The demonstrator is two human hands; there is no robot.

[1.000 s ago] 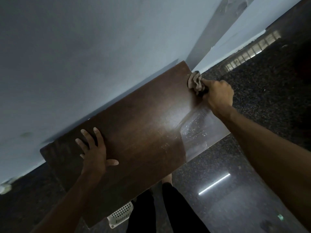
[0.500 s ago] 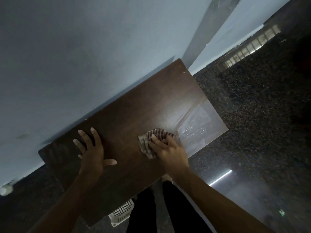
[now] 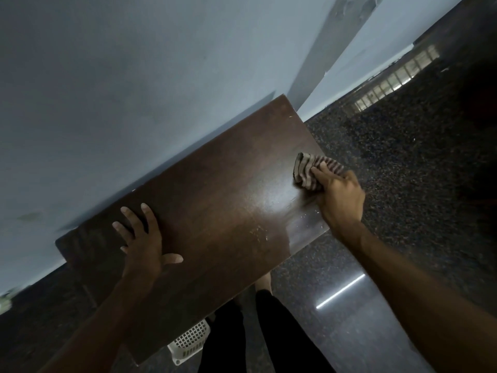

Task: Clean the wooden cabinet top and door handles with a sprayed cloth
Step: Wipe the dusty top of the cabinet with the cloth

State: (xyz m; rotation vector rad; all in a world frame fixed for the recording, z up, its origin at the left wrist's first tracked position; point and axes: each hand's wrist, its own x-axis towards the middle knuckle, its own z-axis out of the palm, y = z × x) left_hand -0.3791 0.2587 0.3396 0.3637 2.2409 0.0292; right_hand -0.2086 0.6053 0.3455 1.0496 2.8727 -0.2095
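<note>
Open cabinet top [image 3: 215,211] spans mid-frame between the left hand [image 3: 145,246], lower left, and the cloth [image 3: 306,170] under the right hand [image 3: 340,200], at right; the wall [image 3: 134,90] blocks its upper-left edge.

The left hand [image 3: 146,238] lies flat, palm down, on the cabinet top [image 3: 215,179], its fingers [image 3: 150,218] straight and spread and the thumb stuck out to the right. Its bare forearm runs down to the lower left edge. The right hand [image 3: 340,200] reaches further out, fingers curled round a bunched cloth [image 3: 305,170] with the forefinger laid across it. The right arm stretches nearly straight from the lower right corner.
</note>
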